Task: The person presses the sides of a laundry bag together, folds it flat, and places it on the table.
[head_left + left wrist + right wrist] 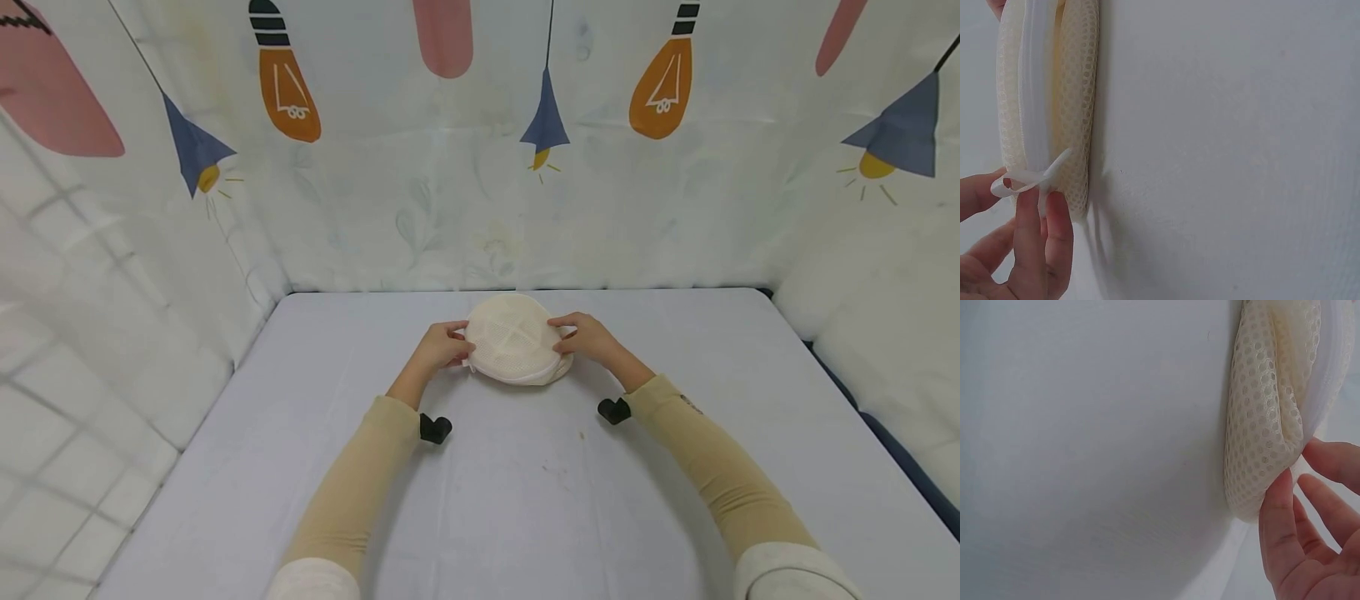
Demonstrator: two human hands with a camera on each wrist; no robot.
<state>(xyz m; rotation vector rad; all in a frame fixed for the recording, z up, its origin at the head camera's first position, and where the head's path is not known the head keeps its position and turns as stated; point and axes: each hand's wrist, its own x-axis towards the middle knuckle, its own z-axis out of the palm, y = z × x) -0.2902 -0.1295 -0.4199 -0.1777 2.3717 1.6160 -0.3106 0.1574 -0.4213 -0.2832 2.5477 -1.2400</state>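
Observation:
A round cream mesh laundry bag stands on the table's far half, its cross-seamed face showing in the head view. My left hand pinches its left edge, and my right hand pinches the right edge between thumb and fingers. Close up in the left wrist view, a white zipper band runs along the bag's side. A small white ribbon loop lies at my left fingers. The right wrist view shows the honeycomb mesh folded inward beside the band. Whatever the bag may contain is hidden.
A white cloth-covered table lies under both arms. Behind it hangs a white curtain printed with bulbs and lamps. Dark small devices sit at both wrists, close above the tabletop.

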